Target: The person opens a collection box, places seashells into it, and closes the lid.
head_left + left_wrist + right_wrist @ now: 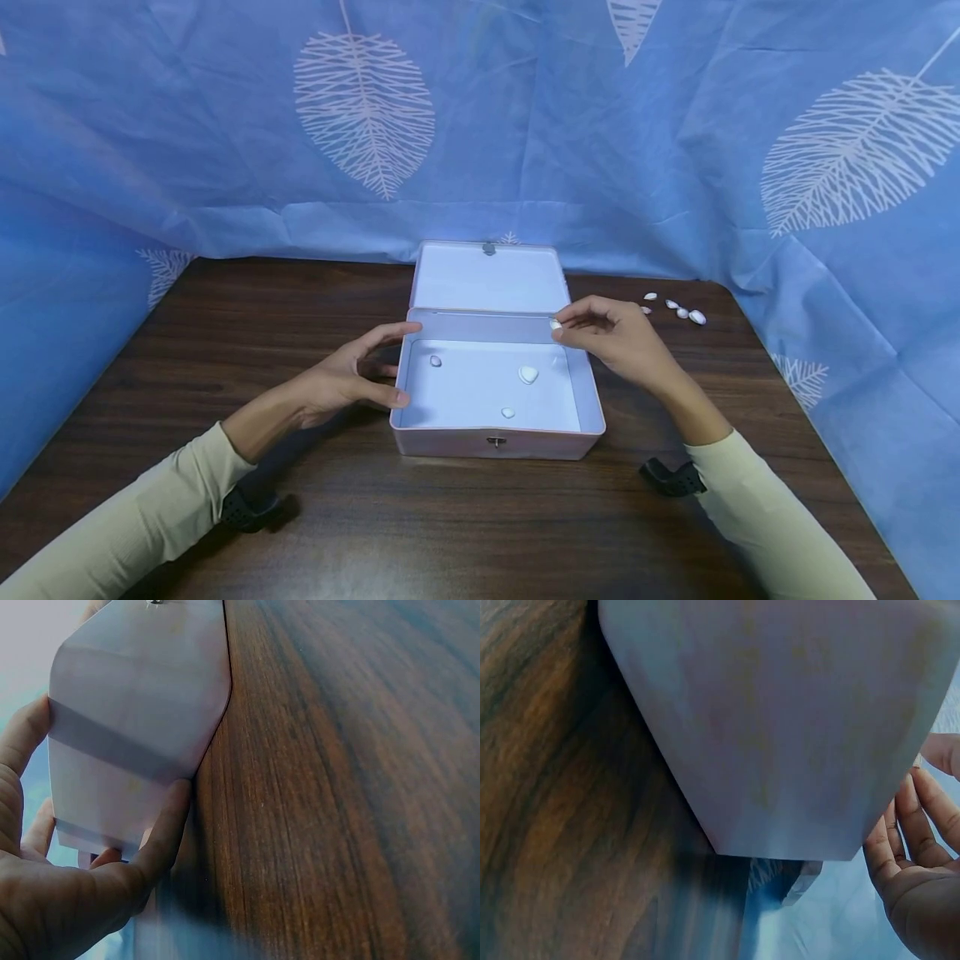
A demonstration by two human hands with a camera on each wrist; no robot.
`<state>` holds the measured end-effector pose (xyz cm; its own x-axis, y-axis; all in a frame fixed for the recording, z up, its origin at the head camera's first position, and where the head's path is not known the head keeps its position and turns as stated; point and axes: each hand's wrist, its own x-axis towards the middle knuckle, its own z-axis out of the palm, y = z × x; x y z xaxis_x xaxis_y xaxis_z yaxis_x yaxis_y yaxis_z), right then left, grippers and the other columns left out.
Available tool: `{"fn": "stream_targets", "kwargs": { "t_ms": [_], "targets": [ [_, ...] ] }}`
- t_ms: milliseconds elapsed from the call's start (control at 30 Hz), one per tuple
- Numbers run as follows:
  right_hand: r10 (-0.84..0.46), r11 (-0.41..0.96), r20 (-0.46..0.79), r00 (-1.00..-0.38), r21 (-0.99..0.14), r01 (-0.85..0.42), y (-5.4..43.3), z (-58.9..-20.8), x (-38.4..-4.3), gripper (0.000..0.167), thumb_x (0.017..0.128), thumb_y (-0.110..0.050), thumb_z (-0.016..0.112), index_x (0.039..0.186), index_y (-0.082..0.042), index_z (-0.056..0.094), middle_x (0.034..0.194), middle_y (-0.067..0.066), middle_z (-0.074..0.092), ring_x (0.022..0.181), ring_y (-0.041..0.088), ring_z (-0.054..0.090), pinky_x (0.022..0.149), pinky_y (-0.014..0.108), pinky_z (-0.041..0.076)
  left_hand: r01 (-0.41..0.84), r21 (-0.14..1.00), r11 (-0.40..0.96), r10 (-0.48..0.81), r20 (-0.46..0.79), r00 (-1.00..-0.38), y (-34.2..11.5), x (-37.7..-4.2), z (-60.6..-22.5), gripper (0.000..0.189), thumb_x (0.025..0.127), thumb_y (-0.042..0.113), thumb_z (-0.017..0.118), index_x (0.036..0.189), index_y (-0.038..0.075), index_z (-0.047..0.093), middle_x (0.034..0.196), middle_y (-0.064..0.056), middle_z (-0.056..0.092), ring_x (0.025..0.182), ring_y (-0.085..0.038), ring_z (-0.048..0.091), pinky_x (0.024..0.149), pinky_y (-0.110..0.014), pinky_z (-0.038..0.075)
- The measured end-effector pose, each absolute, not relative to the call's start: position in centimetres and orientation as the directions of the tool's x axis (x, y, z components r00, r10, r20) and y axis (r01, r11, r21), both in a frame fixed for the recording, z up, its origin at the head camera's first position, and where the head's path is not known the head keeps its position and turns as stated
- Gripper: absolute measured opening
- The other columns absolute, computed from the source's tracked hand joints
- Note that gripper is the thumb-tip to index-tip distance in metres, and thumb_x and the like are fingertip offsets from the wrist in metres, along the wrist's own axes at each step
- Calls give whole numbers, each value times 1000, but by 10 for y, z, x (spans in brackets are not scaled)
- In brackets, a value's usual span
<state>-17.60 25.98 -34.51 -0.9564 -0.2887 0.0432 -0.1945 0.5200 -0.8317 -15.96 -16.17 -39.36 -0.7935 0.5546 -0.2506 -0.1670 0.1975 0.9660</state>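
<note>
A white lidded box (450, 443) stands on the dark table with its lid (487, 282) tipped back. My left hand (348, 375) rests with spread, fairly straight fingers along the box's left side. The same wall fills much of the left wrist view, fingertips (178, 791) against it. Over the box's right rear corner, my right hand (618, 337) pinches a small white shell (555, 324) between thumb and fingers. Inside the box lie a large shell (528, 375), a smaller shell (507, 412) and another shell (436, 361) near the left wall.
Several loose white shells (697, 317) lie on the table (465, 533) at the back right, beyond my right hand. A metal clasp (496, 442) sits on the box's front. Blue leaf-patterned cloth (525, 150) hangs behind the table and at both sides.
</note>
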Motion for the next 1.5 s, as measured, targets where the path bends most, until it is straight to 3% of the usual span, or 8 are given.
{"fn": "stream_targets", "kwargs": {
  "t_ms": [267,533,867,1300,1500],
  "targets": [
    [-328,486,22,-944,-853,-189,251,-350,-177,28,104,-23,83,128,-8,81,121,13,80,104,13,76,90,38,63,-164,965,206,547,-253,-798,-161,-159,-394,106,92,16,94,178,29,33,188,-9,7,164,-56,36,112,-52,57],
    [-341,464,29,-939,-864,-196,248,-349,-177,35,105,-20,83,132,2,78,121,15,80,104,14,76,89,36,64,-162,966,203,549,-249,-797,-162,-159,-393,106,93,15,94,178,30,32,189,-10,5,165,-57,33,112,-53,57],
    [-317,448,58,-947,-871,-203,254,-349,-172,33,106,-23,82,130,-1,79,121,13,81,106,14,77,89,32,62,-157,964,213,546,-251,-799,-162,-158,-392,106,93,15,94,178,29,32,189,-10,6,165,-58,33,113,-55,56],
    [-230,455,88,-969,-870,-187,271,-345,-166,35,105,-24,83,128,3,78,112,-10,80,106,9,75,90,22,62,-155,966,208,553,-247,-796,-162,-159,-394,107,93,15,93,179,28,31,189,-11,5,164,-59,33,114,-57,56],
    [-219,471,107,-970,-859,-201,283,-348,-165,34,105,-23,84,127,2,79,113,-13,79,105,10,75,89,20,61,-160,965,209,553,-252,-794,-162,-160,-394,107,93,15,94,178,29,32,188,-11,6,164,-58,34,112,-53,58]
  ]
}}
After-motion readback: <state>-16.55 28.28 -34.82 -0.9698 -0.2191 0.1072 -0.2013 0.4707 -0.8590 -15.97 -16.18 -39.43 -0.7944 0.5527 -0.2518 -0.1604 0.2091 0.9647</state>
